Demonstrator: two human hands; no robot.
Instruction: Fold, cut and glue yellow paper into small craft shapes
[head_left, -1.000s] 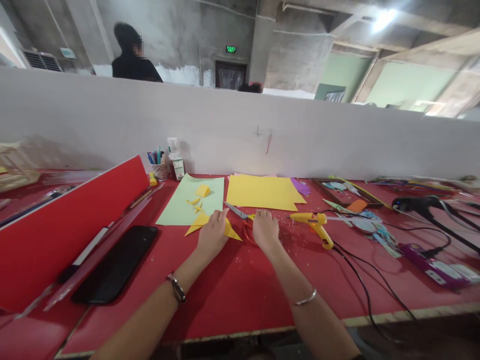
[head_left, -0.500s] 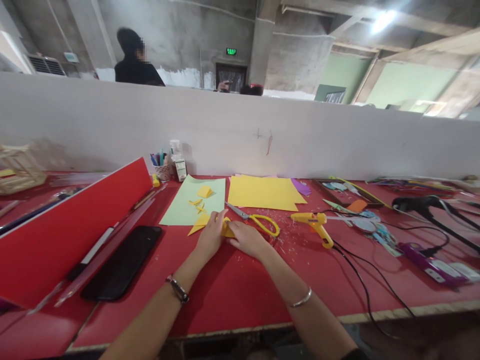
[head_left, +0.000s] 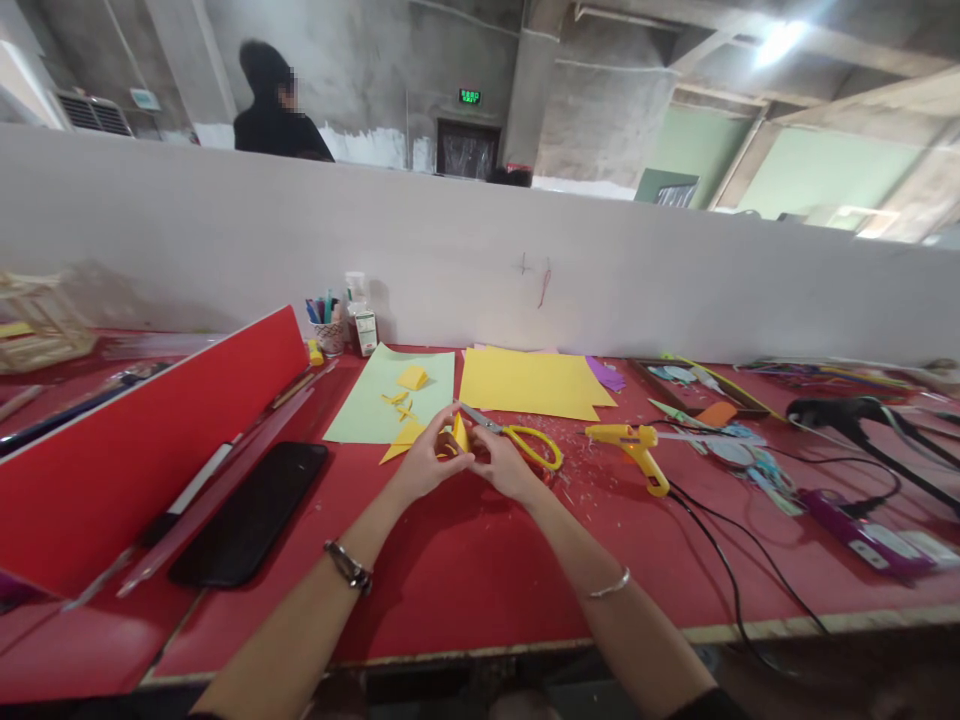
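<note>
Both of my hands meet over a small yellow paper piece at the middle of the red table. My left hand pinches its left side and my right hand pinches its right side, lifting that edge off the table. The rest of the yellow paper lies flat to the left. Yellow-handled scissors lie just behind my right hand, untouched. A pale green sheet with small yellow scraps lies behind my left hand.
A large yellow sheet lies at the back centre. A yellow glue gun with a black cable sits right of the scissors. A black phone and a red board lie left. A pen cup stands by the partition. A person stands beyond it.
My right hand let go of the scissors, left them on the table and moved left to the yellow paper. Both hands now pinch it and its edge has come up.
</note>
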